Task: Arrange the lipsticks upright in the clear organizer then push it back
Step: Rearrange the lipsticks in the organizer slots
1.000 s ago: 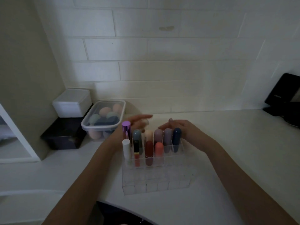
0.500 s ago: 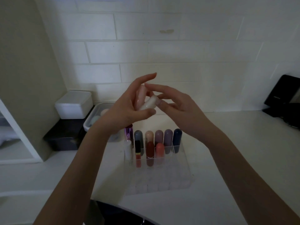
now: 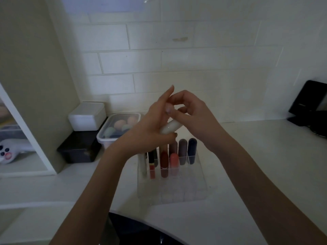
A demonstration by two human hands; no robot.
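Now | left hand point(image 3: 150, 131) grips white lipstick point(image 3: 170, 127) | right hand point(image 3: 192, 114) seemingly pinching it | organizer point(image 3: 200, 184) front rows free

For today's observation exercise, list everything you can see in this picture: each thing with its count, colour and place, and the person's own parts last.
organizer: 1, clear, on the counter, centre
lipsticks in the organizer: at least 7 showing, some hidden by the hands; among them navy, grey-purple, coral, dark red, white
white tube: 1, held tilted above the organizer
sponge tub: 1, clear, holding pastel sponges, left of the organizer
white box: 1, on top of the black box
black box: 1, on the counter, far left
black stand: 1, right edge
plush toy: 1, white, on the left shelf
counter: 1, white
left hand: gripping the white tube
right hand: fingers at the tube's upper end
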